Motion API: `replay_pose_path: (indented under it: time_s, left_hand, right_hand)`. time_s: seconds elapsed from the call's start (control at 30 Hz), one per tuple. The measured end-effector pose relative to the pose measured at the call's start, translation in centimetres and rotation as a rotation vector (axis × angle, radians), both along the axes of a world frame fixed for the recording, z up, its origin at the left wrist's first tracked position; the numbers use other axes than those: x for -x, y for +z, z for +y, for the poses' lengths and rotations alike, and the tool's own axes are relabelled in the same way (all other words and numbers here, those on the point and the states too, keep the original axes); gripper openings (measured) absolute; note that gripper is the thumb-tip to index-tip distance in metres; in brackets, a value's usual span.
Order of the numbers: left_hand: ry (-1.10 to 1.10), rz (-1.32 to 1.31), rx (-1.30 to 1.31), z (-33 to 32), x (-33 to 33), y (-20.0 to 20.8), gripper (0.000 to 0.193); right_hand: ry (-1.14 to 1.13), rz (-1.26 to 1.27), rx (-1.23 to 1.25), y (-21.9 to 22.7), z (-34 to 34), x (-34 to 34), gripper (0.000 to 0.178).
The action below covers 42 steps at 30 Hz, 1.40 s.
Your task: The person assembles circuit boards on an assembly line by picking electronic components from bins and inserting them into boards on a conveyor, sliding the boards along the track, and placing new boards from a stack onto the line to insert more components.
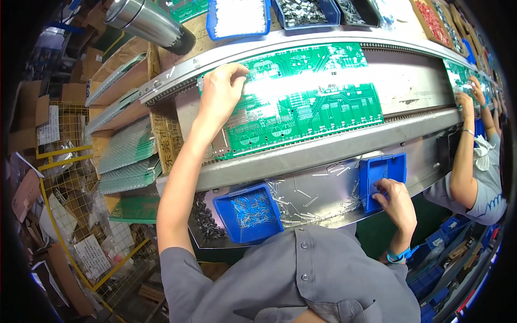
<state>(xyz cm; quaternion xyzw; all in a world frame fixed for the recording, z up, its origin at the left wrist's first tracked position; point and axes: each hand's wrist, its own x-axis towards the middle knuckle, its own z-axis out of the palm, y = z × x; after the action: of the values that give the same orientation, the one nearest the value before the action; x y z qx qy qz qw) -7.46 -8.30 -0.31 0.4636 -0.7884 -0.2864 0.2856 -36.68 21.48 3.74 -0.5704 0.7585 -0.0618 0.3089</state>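
A large green circuit board (307,99) lies on the rails of the conveyor in front of me, with a bright glare band across it. Over its far left corner is my left hand (222,89), thumb and forefinger brought together close to the board's surface. Whatever sits between those fingertips is too small to make out. My right hand (397,200) reaches over the near side of a small blue bin (397,163), its fingers curled together at the bin's edge. Any part in that grip is hidden. Thin pale pins or wire pieces (309,200) lie scattered left of the bin.
A blue bin of small leads (250,210) and dark components (207,220) sit at the near left. Stacked boards (129,153) fill a cardboard rack at left. A steel tumbler (151,24) and part bins (307,13) stand beyond the conveyor. A co-worker's arm (466,156) works at right.
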Motion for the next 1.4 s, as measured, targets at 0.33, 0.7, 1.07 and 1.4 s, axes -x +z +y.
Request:
replay_pose_path:
  time_s: [0.33,0.7,1.07,1.4]
  left_hand:
    - [-0.070,-0.076,-0.012,-1.0,-0.3,-0.1,0.017]
    - [-0.081,-0.118,-0.009,-1.0,0.0,0.5,0.017]
    - [-0.046,-0.214,0.147,0.2,1.1,0.0,0.009]
    - [-0.015,-0.063,0.170,4.9,-2.8,3.3,0.007]
  right_hand:
    - [0.346,-0.002,0.045,3.7,-4.4,-1.4,0.024]
    - [1.144,-0.061,0.356,4.2,-9.8,-11.7,0.013]
    - [1.400,-0.019,0.399,-3.3,-7.8,-23.2,0.011]
    - [1.533,-0.149,0.358,-4.1,-8.3,-22.9,0.010]
